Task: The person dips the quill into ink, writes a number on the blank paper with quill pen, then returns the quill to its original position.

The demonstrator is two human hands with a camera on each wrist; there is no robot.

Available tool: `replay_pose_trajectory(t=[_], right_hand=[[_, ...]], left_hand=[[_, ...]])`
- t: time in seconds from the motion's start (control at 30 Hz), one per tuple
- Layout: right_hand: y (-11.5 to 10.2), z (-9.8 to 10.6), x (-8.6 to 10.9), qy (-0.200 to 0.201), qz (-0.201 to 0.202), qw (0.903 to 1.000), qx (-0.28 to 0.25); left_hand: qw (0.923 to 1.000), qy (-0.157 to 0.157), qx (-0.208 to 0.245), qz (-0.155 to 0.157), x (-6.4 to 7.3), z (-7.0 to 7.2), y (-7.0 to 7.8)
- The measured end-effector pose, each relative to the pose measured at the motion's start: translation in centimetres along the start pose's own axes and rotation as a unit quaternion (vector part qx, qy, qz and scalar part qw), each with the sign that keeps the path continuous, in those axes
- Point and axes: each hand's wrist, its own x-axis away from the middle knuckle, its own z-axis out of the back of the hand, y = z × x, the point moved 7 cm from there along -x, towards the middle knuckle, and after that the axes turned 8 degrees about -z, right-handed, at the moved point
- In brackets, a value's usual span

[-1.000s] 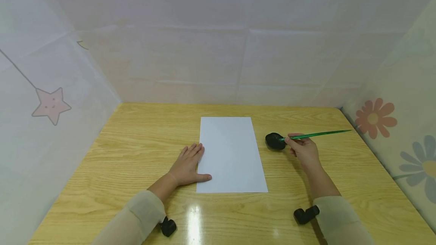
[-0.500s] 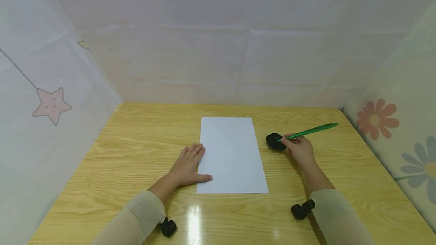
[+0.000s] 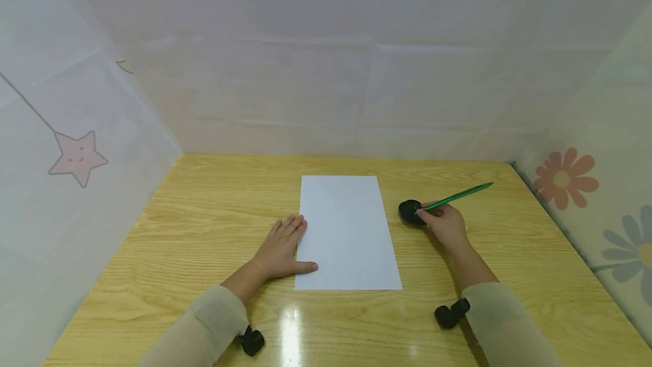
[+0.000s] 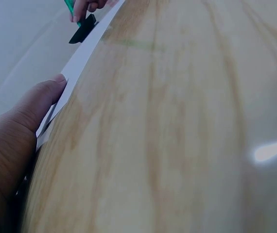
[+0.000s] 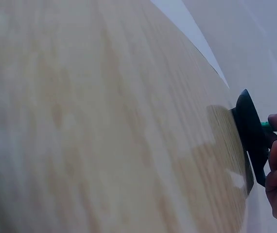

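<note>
My left hand [image 3: 279,249] lies flat with fingers spread over the left edge of a white sheet of paper [image 3: 346,231]. The thumb rests on the sheet's lower left part, as the left wrist view shows too. To the right of the sheet, my right hand [image 3: 446,225] pinches a slim green quill-like pen [image 3: 460,194] near its lower end. The pen slants up and away to the right. Its lower tip is at a small black dish [image 3: 409,212]; whether it touches the inside I cannot tell. In the right wrist view the dish [image 5: 250,133] stands close beside the curled fingers.
The wooden table [image 3: 214,203] carries the sheet and the dish. Pale cloth walls with a printed star [image 3: 78,158] and flowers [image 3: 565,179] enclose its back and sides. A black wrist device [image 3: 451,314] hangs from each sleeve.
My right hand has shifted slightly left, nearer the dish. The pen's upper end has swung left and turned about its length. My left hand and the paper stay in place.
</note>
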Motion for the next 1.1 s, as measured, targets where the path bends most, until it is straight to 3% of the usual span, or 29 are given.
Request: replay_pose_trajectory(t=[0.1, 0.2, 0.4, 0.77, 1.1], right_hand=[[-0.3, 0.1, 0.2, 0.004, -0.002, 0.9999, -0.016], [-0.6, 0.1, 0.7, 0.003, -0.013, 0.9978, -0.065], [-1.2, -1.2, 1.4, -0.019, -0.047, 0.9820, -0.182], [-2.9, -4.6, 1.4, -0.024, -0.035, 0.9617, -0.271], [-4.4, -6.9, 1.2, 0.003, -0.032, 0.9650, -0.260]], left_hand=[[1.0000, -0.001, -0.002, 0.000, 0.0, 0.0, -0.1], [1.0000, 0.001, -0.002, 0.001, 0.0, -0.1, -0.2], [1.0000, 0.002, -0.004, 0.003, 0.0, -0.3, -0.5], [1.0000, 0.003, -0.006, 0.003, 0.0, -0.3, -0.2], [0.9999, 0.004, -0.010, 0.003, -0.1, -0.3, 0.0]])
